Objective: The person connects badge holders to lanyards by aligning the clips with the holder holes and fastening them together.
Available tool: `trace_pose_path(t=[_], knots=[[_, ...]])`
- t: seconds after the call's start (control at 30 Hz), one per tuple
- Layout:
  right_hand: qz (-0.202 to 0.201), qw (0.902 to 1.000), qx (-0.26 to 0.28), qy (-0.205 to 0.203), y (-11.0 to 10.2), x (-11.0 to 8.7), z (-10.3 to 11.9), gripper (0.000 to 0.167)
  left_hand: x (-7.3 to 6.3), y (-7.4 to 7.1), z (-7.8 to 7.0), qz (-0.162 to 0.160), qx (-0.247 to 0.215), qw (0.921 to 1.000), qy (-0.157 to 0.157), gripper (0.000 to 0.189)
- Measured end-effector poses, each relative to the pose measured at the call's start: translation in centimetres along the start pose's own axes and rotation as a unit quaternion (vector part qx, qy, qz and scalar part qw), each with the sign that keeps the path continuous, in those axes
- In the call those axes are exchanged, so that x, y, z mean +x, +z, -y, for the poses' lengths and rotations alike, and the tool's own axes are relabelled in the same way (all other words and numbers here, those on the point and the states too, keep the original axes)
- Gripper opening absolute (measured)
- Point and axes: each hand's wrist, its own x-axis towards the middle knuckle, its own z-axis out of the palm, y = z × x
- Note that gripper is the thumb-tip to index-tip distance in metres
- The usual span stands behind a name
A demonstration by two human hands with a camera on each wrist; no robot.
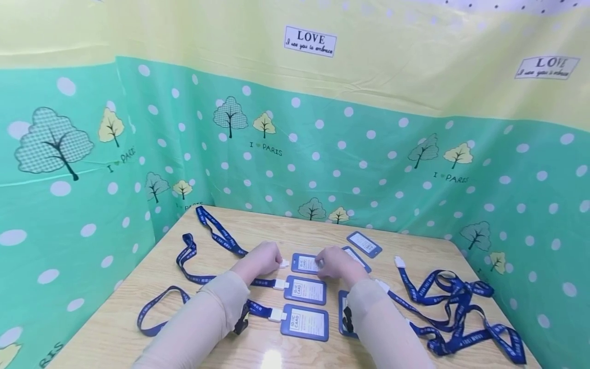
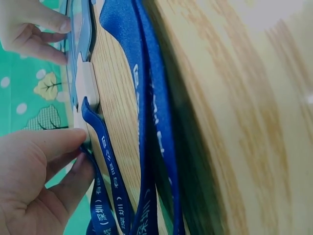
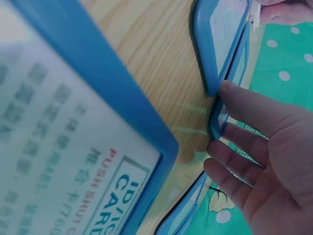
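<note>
The left hand [image 1: 266,258] pinches a white clip [image 1: 284,264] between thumb and fingertips, with the navy strap at its end. The right hand [image 1: 338,262] grips the right end of the far card holder [image 1: 304,263] between thumb and fingers, the lower fingers half bent. This blue-framed holder lies on the table [image 1: 258,220] between the two hands, its long axis running left to right and its slotted end towards the left hand. The clip is just beside that end; whether they touch is hard to tell.

Nearer the person, the middle card holder [image 1: 305,290] and near card holder [image 1: 304,322] lie roughly parallel to it, each joined at its left end to a white clip and a navy lanyard. All three cards read "ID/IC CARD".

Right of these, one blue holder [image 1: 343,313] is partly under the right forearm, another [image 1: 357,259] is partly behind the right hand, and a third [image 1: 364,244] lies slanted farther back. Tangled lanyards [image 1: 456,302] lie at the right; white lettering on the left straps includes "深圳". The curtain [image 1: 276,174] behind shows "LOVE" and "I PARIS" with a heart.
</note>
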Motion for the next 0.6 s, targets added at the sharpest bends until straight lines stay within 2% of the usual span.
trace_pose_path(t=[0.23, 0.6], knots=[[0.007, 0.9999, 0.013, -0.003, 0.02, 0.0, 0.1, 0.045, -0.23, -0.08, -0.16, 0.0, 0.055, 0.9983, 0.02, 0.008], [0.001, 0.9999, 0.016, 0.004, -0.19, -0.27, 0.19, 0.043, 0.37, 0.22, -0.34, 0.003, 0.072, 0.9967, 0.037, 0.009]])
